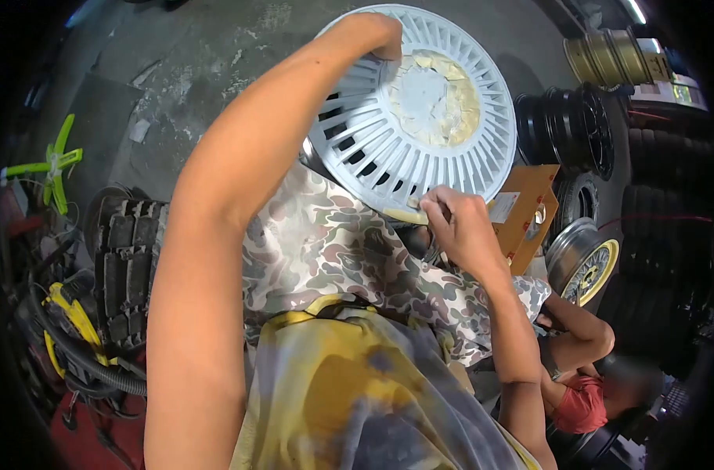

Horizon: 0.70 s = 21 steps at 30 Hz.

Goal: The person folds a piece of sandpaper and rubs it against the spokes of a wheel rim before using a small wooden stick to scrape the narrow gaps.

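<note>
A grey, many-spoked wheel (353, 149) lies in front of my knees, its centre covered with masking tape and paper (439, 98). My left hand (382, 35) reaches over the wheel's upper left part; its fingers are hidden behind the hand and wrist. At the near rim, my right hand (453, 213) has its fingers bent and pressed together beside a yellowish strip (404, 214) on the rim. Whatever those fingers hold, if anything, is too small to make out.
A cardboard box (529, 207) stands right of the wheel. Black rims (564, 129), a gold rim (607, 59) and a yellow-lipped wheel (584, 262) are farther right. A person in red (580, 403) sits at lower right. A green stand (55, 163) and tyre (126, 266) are left.
</note>
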Motion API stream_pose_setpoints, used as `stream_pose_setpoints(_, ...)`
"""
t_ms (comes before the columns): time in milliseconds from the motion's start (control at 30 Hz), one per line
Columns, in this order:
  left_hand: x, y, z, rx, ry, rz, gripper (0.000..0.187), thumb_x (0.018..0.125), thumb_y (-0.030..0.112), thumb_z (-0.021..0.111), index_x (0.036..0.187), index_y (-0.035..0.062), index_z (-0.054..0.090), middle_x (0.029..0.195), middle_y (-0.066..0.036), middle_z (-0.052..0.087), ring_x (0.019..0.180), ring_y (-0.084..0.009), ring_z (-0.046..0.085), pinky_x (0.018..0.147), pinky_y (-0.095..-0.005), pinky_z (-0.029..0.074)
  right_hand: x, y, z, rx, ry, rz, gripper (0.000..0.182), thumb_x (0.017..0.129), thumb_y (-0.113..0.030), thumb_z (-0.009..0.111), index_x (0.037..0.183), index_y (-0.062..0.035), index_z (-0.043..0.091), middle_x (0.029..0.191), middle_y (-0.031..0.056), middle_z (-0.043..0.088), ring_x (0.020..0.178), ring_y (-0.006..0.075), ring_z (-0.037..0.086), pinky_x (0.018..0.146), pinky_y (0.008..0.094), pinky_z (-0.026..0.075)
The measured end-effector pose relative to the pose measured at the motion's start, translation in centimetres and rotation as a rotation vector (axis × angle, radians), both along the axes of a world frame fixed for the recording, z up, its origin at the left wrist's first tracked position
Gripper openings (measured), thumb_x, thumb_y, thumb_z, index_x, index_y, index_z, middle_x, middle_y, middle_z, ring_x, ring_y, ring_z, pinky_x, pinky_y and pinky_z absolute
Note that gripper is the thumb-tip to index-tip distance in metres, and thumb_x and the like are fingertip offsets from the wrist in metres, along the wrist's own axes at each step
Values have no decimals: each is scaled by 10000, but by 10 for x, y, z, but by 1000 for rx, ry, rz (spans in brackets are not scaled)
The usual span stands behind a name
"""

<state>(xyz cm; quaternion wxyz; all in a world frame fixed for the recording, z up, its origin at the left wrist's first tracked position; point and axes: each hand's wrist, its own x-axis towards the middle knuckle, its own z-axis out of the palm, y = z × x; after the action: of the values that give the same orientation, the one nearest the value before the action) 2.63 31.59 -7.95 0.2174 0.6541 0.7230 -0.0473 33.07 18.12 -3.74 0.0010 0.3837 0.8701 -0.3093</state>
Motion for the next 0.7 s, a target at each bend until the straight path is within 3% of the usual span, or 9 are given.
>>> stream_pose_setpoints(133, -2, 6, -3, 83, 44, 25, 702, 908, 500, 702, 1445, 67, 575, 1414, -187, 640, 1299, -357, 618, 1079, -457, 499, -2, 8, -24, 207, 67, 122, 160, 984, -107, 654, 980, 49, 692, 693, 197, 651, 590, 280, 654, 587, 397, 481)
stream_pose_setpoints(167, -3, 7, -5, 67, 41, 31, 704, 909, 503, 700, 1450, 72, 573, 1416, -182, 640, 1302, -357, 616, 1082, -456, 497, 2, 10, -20, -102, 5, 6, 167, 998, -109, 656, 1006, 49, 707, 676, 169, 660, 538, 196, 621, 536, 360, 469)
stream_pose_setpoints(267, -5, 4, -5, 48, 3, 49, 705, 912, 506, 699, 1459, 81, 568, 1421, -178, 638, 1306, -359, 613, 1086, -458, 494, 6, 13, 19, -403, 96, -199, 179, 1008, -119, 657, 1018, 50, 714, 668, 147, 664, 510, 146, 591, 513, 332, 464)
stream_pose_setpoints(333, -7, 4, -8, 50, -21, 58, 703, 914, 506, 700, 1462, 85, 566, 1424, -179, 635, 1308, -360, 611, 1088, -460, 494, -1, 7, 29, -333, 85, -209, 181, 1003, -128, 672, 1031, 44, 722, 703, 156, 670, 538, 189, 592, 536, 333, 472)
stream_pose_setpoints(400, -5, 8, -8, 63, 15, 53, 706, 918, 504, 698, 1469, 85, 559, 1437, -176, 627, 1321, -355, 603, 1093, -454, 490, -2, 3, 2, 197, 248, 143, 165, 991, -119, 678, 971, 40, 718, 786, 191, 693, 598, 288, 632, 563, 371, 500)
stream_pose_setpoints(433, -3, 9, -6, 68, 18, 49, 706, 918, 504, 698, 1469, 85, 559, 1437, -176, 627, 1321, -355, 603, 1093, -454, 490, -1, 3, -19, 279, 214, 268, 129, 966, -82, 655, 1025, 25, 697, 851, 212, 681, 691, 387, 654, 630, 428, 534)
stream_pose_setpoints(533, -2, 4, -8, 49, 28, 85, 703, 916, 506, 702, 1470, 97, 561, 1441, -168, 626, 1329, -355, 598, 1099, -450, 486, -11, -11, -43, 341, -87, 350, 170, 852, 35, 634, 1020, 18, 606, 918, 230, 664, 762, 431, 699, 657, 508, 573)
stream_pose_setpoints(567, -4, 2, -7, 53, 8, 70, 704, 916, 504, 703, 1470, 95, 560, 1442, -172, 624, 1332, -358, 595, 1102, -451, 483, -10, -13, -41, 379, -94, 391, 252, 790, 66, 620, 1029, 16, 557, 905, 208, 643, 763, 425, 705, 641, 484, 578)
stream_pose_setpoints(700, -7, 4, -12, 111, 9, 33, 698, 914, 495, 706, 1464, 88, 564, 1435, -191, 623, 1334, -369, 590, 1102, -457, 482, -6, -35, -15, 388, -182, 381, 265, 791, 39, 642, 1033, 8, 538, 888, 194, 647, 723, 368, 708, 613, 448, 569)
